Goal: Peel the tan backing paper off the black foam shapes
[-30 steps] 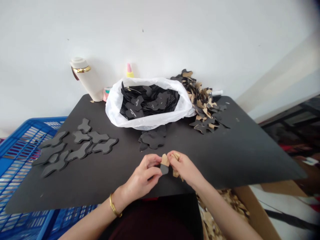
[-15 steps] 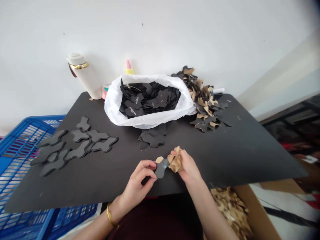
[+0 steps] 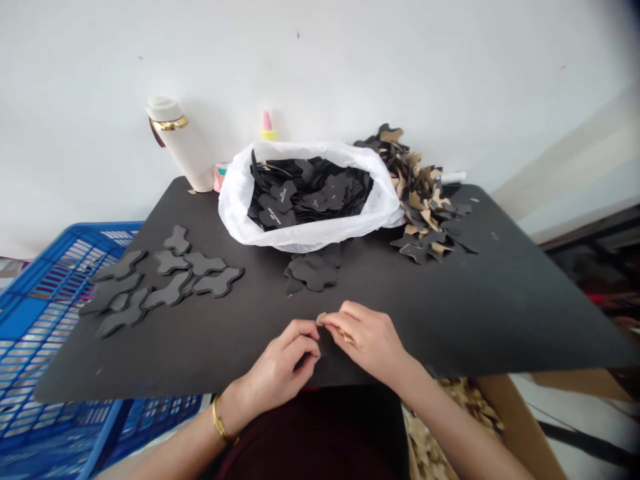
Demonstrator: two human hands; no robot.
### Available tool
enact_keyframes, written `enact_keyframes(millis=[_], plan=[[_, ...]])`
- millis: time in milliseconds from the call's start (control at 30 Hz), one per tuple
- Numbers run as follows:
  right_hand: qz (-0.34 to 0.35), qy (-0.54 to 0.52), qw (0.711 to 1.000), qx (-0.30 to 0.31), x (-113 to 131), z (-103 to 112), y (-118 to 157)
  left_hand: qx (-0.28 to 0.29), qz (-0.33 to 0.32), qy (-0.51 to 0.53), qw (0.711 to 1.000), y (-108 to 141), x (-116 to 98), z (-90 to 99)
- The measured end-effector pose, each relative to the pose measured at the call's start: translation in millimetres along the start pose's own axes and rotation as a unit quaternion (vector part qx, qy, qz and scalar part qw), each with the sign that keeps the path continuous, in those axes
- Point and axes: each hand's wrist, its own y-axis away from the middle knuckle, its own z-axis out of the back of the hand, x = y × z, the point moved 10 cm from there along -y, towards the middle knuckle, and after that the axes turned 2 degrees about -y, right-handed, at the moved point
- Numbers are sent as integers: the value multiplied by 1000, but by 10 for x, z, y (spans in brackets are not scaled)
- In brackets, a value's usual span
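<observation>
Near the table's front edge, my left hand [image 3: 293, 360] pinches a dark flat piece [image 3: 324, 345], which is mostly hidden between the hands. My right hand [image 3: 367, 337] is closed around crumpled brown paper [image 3: 347, 336], and its fingertips grip a small tan paper tab [image 3: 321, 319] at the piece's upper edge. Beyond the hands lies a small pile of dark shaped pieces [image 3: 314, 272]. Behind that, a white plastic bag [image 3: 310, 238] is full of black pieces [image 3: 320, 193], some with white print.
Dark shaped pieces [image 3: 167, 291] are laid out at the table's left. Black and tan scraps [image 3: 420, 200] are heaped at the back right. A white bottle [image 3: 187, 150] leans beside the bag. A blue basket [image 3: 55, 267] stands left, and a box of brown paper [image 3: 520, 427] stands below right.
My right hand has turned palm down and moved in close to my left fingers, taking hold of the tan tab. The dark piece is now largely covered. The view has shifted slightly.
</observation>
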Motion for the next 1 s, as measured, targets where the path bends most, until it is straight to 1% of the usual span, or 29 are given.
enact_keyframes(millis=[133, 267, 333, 467, 567, 633, 700, 767, 800, 833, 867, 900, 933, 967, 1000], plan=[[26, 54, 998, -7, 65, -44, -47, 28, -25, -46, 998, 0, -61, -27], [49, 88, 995, -9, 113, -60, -37, 74, -60, -95, 991, 18, -117, -86], [55, 96, 994, -4, 131, -64, -29, 87, -68, -105, 988, 20, -129, -98], [52, 89, 995, -2, 119, -42, -22, 81, -68, -108, 988, 2, -146, -75], [47, 80, 996, -2, 103, -37, -7, 81, -83, -110, 987, -6, -196, -76], [38, 68, 997, -2, 93, -50, 4, 88, -93, -109, 986, 1, -225, -91], [15, 29, 999, 3, 56, -83, 5, 95, -93, -105, 986, 14, -229, -106], [-35, -49, 998, 7, -50, -127, -6, 97, -83, -94, 987, 30, -212, -115], [-72, -101, 992, 8, -140, -155, -9, 93, -77, -82, 989, 38, -202, -115], [-120, -162, 979, 8, -260, -194, -1, 83, -69, -66, 992, 42, -192, -102], [-174, -230, 958, 5, -400, -241, 24, 64, -59, -44, 995, 42, -177, -73], [-229, -304, 925, -5, -549, -290, 69, 38, -43, -19, 998, 38, -152, -30], [-278, -381, 881, -21, -691, -340, 130, 7, -21, 8, 1000, 34, -112, 21], [-315, -458, 830, -45, -816, -380, 201, -22, 6, 37, 999, 31, -59, 70], [-337, -526, 777, -75, -919, -403, 274, -50, 35, 69, 996, 31, 0, 112]])
